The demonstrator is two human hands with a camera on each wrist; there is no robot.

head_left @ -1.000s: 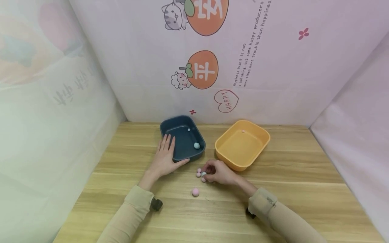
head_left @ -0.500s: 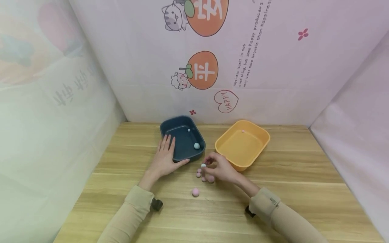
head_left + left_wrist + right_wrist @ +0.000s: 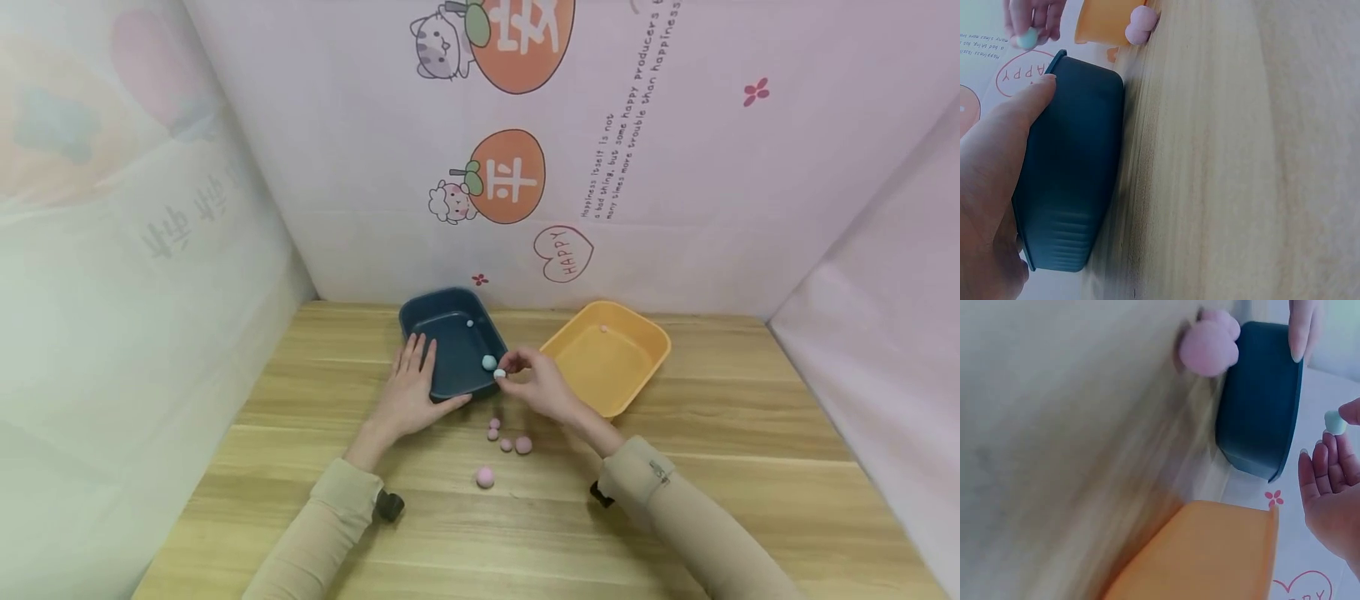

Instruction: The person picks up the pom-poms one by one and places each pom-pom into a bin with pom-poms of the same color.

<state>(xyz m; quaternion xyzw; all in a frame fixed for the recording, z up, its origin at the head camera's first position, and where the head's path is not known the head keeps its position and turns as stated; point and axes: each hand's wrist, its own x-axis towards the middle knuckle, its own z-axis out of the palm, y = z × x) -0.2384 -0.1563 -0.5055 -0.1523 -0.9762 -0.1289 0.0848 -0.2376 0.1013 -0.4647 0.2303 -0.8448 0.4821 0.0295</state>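
Note:
My right hand [image 3: 543, 390] pinches a small pale blue ball [image 3: 1335, 422] between thumb and fingertips, above the near right corner of the dark blue bin [image 3: 457, 392]. My left hand [image 3: 411, 396] rests on that bin's left and near rim, its fingers straight and spread. Inside the bin lie a larger pale blue ball [image 3: 489, 362] and a tiny one [image 3: 469, 323]. On the table just in front are several pink balls, among them a big one [image 3: 485, 477] nearest me and another [image 3: 523, 445] to its right.
A yellow bin [image 3: 606, 358] stands right of the dark one, with a tiny pink ball [image 3: 603, 328] in it. Both bins sit on a wood-grain table [image 3: 720, 467]. A printed cloth [image 3: 360, 183] hangs behind, and pale cloth flanks both sides.
My right hand has lifted the pale blue ball from among the pink balls and carried it away from me to the dark bin's edge. My left hand stays on the rim.

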